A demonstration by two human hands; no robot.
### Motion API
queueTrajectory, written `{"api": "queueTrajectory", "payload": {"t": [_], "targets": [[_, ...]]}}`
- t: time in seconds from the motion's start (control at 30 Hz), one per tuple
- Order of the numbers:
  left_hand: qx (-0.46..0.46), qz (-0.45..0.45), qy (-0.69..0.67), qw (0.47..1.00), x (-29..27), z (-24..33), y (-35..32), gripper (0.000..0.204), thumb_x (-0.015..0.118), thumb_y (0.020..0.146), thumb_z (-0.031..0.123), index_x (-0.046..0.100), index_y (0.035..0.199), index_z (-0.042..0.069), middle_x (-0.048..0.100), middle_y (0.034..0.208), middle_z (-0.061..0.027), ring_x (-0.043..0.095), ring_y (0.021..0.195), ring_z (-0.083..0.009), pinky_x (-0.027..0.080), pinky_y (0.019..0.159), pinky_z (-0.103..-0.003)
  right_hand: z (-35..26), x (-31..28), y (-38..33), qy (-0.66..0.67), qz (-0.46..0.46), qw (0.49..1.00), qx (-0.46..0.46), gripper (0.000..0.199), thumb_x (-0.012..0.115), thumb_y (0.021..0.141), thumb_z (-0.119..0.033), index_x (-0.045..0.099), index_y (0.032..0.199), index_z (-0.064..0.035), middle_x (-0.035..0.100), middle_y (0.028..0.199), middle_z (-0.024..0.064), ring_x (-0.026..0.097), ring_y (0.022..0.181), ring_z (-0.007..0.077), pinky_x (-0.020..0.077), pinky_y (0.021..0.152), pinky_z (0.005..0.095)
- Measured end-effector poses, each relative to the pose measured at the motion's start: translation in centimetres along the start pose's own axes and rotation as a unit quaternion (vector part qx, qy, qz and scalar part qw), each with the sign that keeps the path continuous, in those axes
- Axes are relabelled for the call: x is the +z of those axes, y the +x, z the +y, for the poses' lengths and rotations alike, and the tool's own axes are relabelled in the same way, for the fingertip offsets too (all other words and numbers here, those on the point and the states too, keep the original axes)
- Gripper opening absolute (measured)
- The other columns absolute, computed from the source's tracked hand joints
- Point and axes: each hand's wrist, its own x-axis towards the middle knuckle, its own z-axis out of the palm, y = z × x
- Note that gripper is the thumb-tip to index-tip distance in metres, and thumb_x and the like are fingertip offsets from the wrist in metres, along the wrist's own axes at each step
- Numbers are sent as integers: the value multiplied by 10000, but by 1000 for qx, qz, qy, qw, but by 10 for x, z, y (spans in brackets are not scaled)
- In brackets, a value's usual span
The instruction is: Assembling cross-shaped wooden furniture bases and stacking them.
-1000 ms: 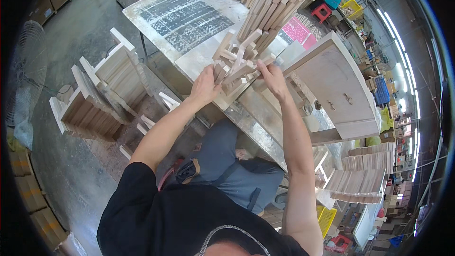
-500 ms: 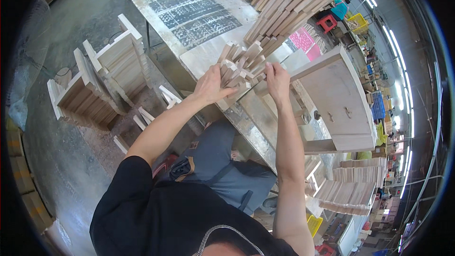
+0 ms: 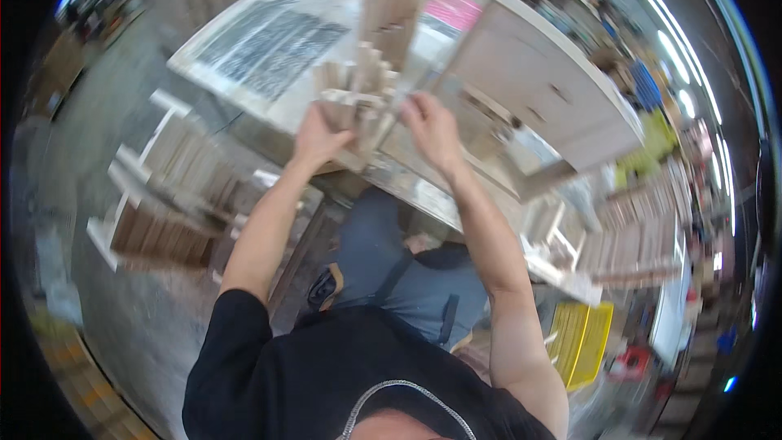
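My left hand [image 3: 319,137] is wrapped round the near left side of a bundle of short pale wooden sticks [image 3: 368,81], its thumb toward me. The bundle stands on end at the near edge of the worktable [image 3: 269,106]. To the right of the sticks, a small gap away, is my right hand [image 3: 432,132], its fingers curled in and pressed together. Motion smears it, and whatever it may hold cannot be made out. Behind the bundle rises a taller stack of long wooden strips [image 3: 399,4].
A large wooden panel frame [image 3: 529,73] stands at the table's right. Stacked wooden pieces [image 3: 163,232] sit on the floor at left, with more stacked boards [image 3: 631,244] at right. A yellow plastic crate [image 3: 582,346] lies low at right. A pink sheet [image 3: 452,8] is behind.
The whole view has swung, so the table sits further left and the yellow crate shows more fully. My right hand has drawn away from the sticks; my left hand stays on them.
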Motion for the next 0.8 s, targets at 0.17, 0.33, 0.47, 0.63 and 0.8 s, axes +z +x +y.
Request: {"api": "queueTrajectory", "payload": {"t": [0.17,0.33,0.47,0.63,0.8], "targets": [[19,4,-38,999,-16,-17,-8,835,927,718,324,500,1321,-66,609,1278,-211,603,1177,-324,472,1019,-441,10,-82,-133,-19,6,995,-98,187,719,898,-112,717,1056,-13,720,959,171,700,936,350,552,836,418],[64,91,-4,994,-17,-65,-14,831,914,766,284,482,1373,-85,603,1299,-227,596,1183,-324,468,1034,-411,155,-245,-237,-281,128,930,199,284,713,848,-87,732,1129,-47,713,1148,182,656,1084,369,523,974,435],[10,138,38,990,-67,-65,-89,647,844,852,201,530,1350,-66,644,1251,-198,624,1164,-292,483,1021,-386,234,-307,-276,-407,-10,879,247,525,814,774,-210,674,1268,-98,693,1191,179,598,1177,376,464,1029,460],[-123,7,99,987,-121,-102,-190,427,791,809,277,694,1038,-69,735,970,-223,718,940,-339,546,854,-401,273,-331,-293,-298,-108,897,307,207,784,803,-180,775,935,-21,755,817,139,720,720,224,549,675,366],[-289,-15,75,954,-159,-116,-264,391,819,780,220,704,1032,-56,733,964,-208,722,908,-311,563,816,-387,267,-344,-255,-235,-245,901,269,253,796,774,-117,791,1000,-4,740,734,88,701,731,124,533,678,314]]}}
